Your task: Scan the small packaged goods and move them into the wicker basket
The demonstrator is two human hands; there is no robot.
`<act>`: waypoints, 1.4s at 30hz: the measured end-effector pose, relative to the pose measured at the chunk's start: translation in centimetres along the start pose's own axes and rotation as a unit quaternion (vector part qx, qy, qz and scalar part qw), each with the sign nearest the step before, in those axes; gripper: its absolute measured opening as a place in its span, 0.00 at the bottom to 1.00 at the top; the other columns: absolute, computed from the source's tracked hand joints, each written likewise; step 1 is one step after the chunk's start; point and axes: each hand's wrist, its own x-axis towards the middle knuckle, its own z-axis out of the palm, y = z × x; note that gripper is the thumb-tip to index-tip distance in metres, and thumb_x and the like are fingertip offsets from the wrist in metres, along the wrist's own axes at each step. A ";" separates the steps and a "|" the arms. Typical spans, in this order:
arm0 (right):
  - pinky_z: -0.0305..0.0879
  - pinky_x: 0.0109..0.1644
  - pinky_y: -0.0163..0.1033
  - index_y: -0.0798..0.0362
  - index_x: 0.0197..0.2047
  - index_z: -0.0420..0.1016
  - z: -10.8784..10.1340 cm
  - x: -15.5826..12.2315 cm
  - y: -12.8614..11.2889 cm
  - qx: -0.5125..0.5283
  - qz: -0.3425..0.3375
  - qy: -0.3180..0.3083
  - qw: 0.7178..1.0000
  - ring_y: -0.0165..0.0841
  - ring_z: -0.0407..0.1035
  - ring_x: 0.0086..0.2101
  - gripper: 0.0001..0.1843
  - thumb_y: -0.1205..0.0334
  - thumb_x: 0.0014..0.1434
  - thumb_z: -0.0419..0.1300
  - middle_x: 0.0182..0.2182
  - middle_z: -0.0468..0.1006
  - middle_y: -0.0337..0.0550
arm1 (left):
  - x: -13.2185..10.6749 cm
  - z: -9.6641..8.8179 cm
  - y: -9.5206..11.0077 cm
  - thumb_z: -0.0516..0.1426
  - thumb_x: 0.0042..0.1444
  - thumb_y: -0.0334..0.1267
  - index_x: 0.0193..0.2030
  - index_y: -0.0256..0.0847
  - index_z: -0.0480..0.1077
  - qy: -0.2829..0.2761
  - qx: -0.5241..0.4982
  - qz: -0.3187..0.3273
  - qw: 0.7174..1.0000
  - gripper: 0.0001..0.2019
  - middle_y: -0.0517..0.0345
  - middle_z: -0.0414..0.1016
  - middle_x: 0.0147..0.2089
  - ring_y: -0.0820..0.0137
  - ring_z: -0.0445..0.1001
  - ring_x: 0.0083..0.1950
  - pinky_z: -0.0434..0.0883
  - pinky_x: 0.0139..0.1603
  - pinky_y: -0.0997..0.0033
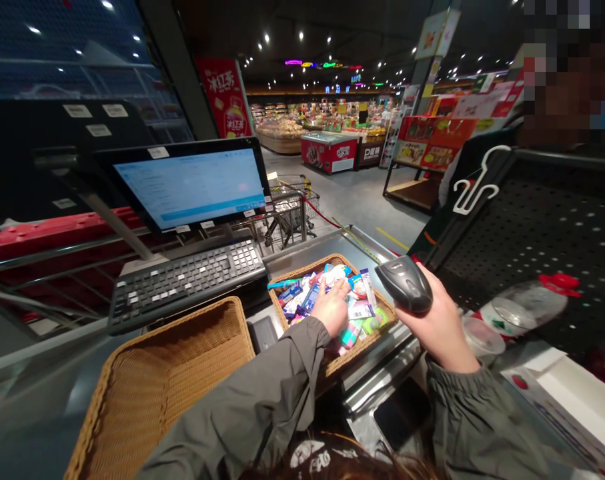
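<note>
A black handheld barcode scanner (406, 283) is gripped in my right hand (445, 323), raised beside the right edge of a wicker basket (339, 365). Small wrapped packets (307, 298) in blue, white, pink and green fill this basket. My left hand (332, 310) reaches in over them, its fingers stretched out and touching the wrappers. No packet is visibly lifted. A white and blue packet with a barcode (361, 311) lies just right of those fingers.
To the left stands a larger wicker basket (182, 373), below a black keyboard (189, 280) and a lit monitor (197, 187). On the right are a clear plastic bottle with a red cap (532, 307), a white box (567, 400) and a white hanger (477, 190) on a black perforated panel.
</note>
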 end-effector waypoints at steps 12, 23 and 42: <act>0.55 0.65 0.65 0.55 0.60 0.65 1.8 0.4 -2.7 0.002 -0.038 -0.017 0.999 0.55 0.60 0.62 0.34 0.52 0.52 0.63 0.57 0.70 0.59 | -7.6 -11.6 -5.3 0.59 0.52 0.34 0.29 0.39 0.75 0.175 0.113 -0.063 0.976 0.04 0.47 0.66 0.66 0.49 0.55 0.71 0.39 0.69 0.28; 0.47 0.67 0.68 0.52 0.55 0.66 6.1 0.3 -10.8 0.055 -0.138 -0.125 0.981 0.54 0.53 0.65 0.28 0.64 0.48 0.59 0.54 0.70 0.54 | -14.6 -15.6 -9.2 0.59 0.53 0.35 0.30 0.40 0.75 0.216 0.176 -0.121 0.953 0.04 0.48 0.65 0.67 0.48 0.55 0.71 0.32 0.70 0.30; 0.46 0.67 0.69 0.52 0.58 0.67 9.7 -1.8 -18.1 0.073 -0.232 -0.244 0.939 0.54 0.50 0.66 0.31 0.68 0.48 0.58 0.59 0.68 0.54 | -22.2 -17.5 -11.5 0.59 0.53 0.34 0.32 0.39 0.75 0.217 0.208 -0.176 0.937 0.04 0.45 0.64 0.68 0.49 0.55 0.72 0.30 0.70 0.31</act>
